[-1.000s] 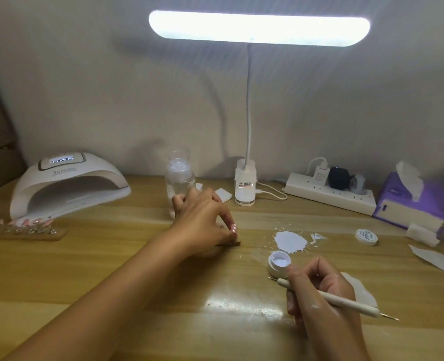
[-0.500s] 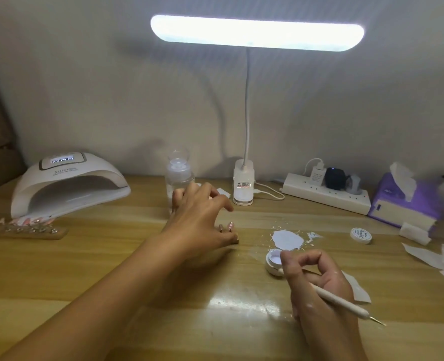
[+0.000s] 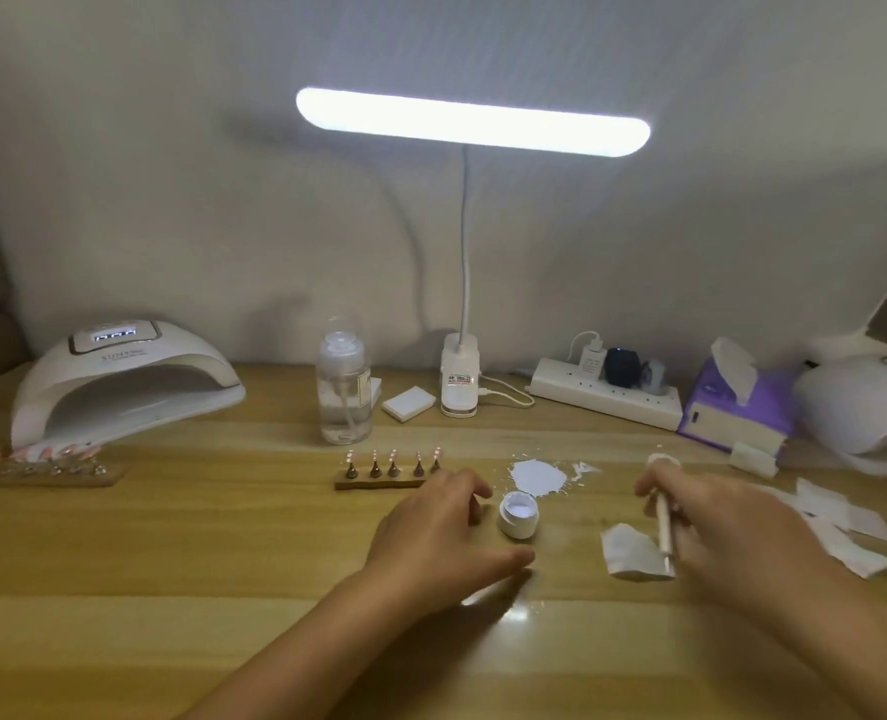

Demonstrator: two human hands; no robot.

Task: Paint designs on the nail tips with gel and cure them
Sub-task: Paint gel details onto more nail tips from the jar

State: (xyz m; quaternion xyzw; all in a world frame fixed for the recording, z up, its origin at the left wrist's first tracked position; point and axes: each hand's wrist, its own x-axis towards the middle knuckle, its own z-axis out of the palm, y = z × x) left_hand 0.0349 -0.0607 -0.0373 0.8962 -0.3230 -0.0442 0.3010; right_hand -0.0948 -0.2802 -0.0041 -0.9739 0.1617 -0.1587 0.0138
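Head: lid (image 3: 663,460), perhaps, behind right hand (image 3: 732,527)

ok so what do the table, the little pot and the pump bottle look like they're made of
Table: wood or wood-look laminate, glossy; grain bands and lamp glare show. Pot: probably white plastic, smooth and opaque with a thick moulded wall. Bottle: clear plastic or glass, cannot tell which; liquid and the pump tube show through.

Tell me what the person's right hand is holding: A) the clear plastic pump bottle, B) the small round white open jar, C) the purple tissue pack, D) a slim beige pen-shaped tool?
D: the right hand grips the slim beige pen-shaped tool.
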